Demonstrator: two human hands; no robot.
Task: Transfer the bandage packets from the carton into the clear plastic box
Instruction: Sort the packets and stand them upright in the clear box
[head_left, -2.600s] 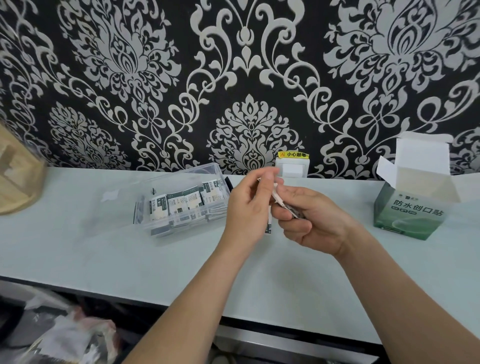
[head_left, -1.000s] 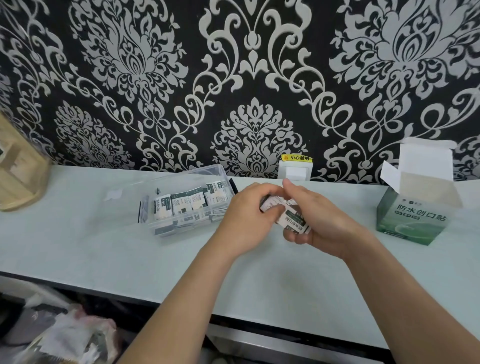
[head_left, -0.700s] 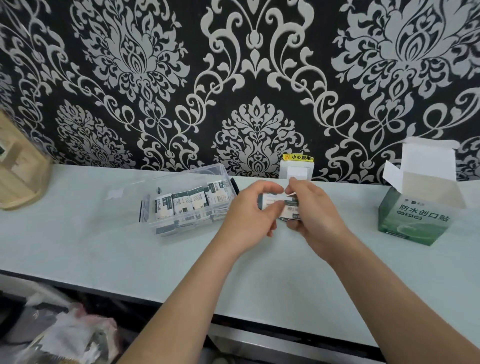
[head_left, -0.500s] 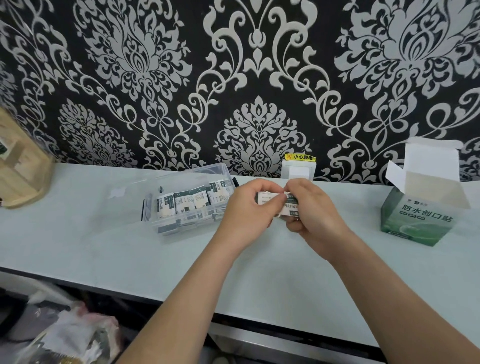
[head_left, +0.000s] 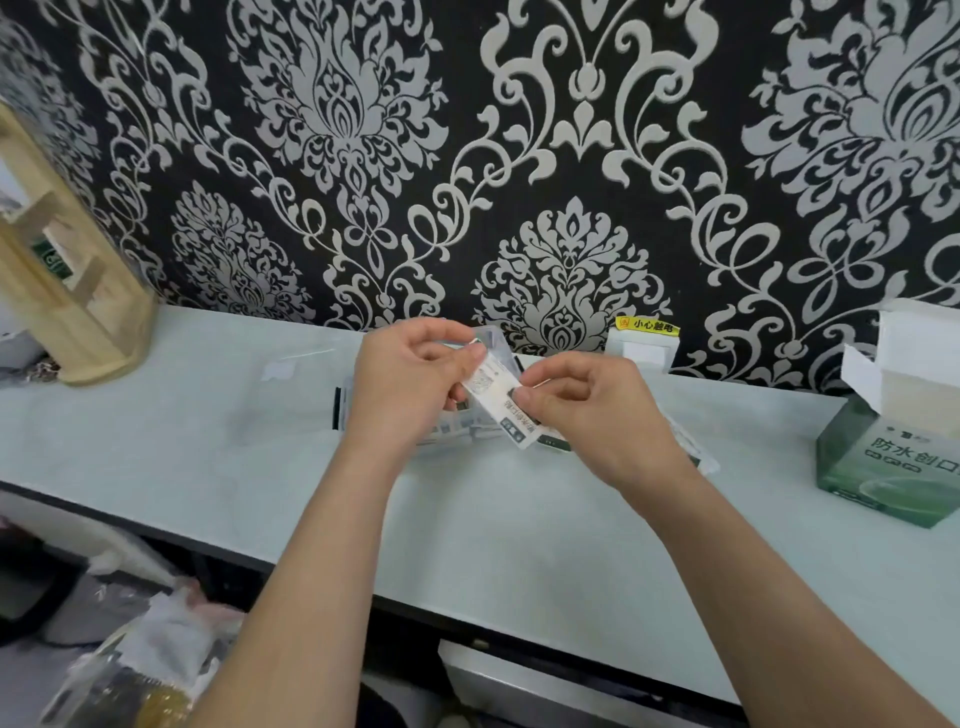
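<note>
both hands are up over the table, just in front of the clear plastic box. the left hand has its fingers curled and pinches the top end of a bandage packet with thumb and finger. the right hand has curled fingers too and pinches the lower side of the same packet. the packet is tilted in the air, right by the box. other packets lie inside the box, mostly hidden by the hands. the green carton stands open, well apart on the right. something pale and blurry shows past the right wrist; i cannot tell what it is

i think the step now is to put this packet into the box. to do it well, one hand should let go first so the packet is not pulled two ways. turn it flat so it lines up with the ones inside, lower it close, then open the fingers. it looks thin and light, so a drop from high up could make it flip or land outside
</note>
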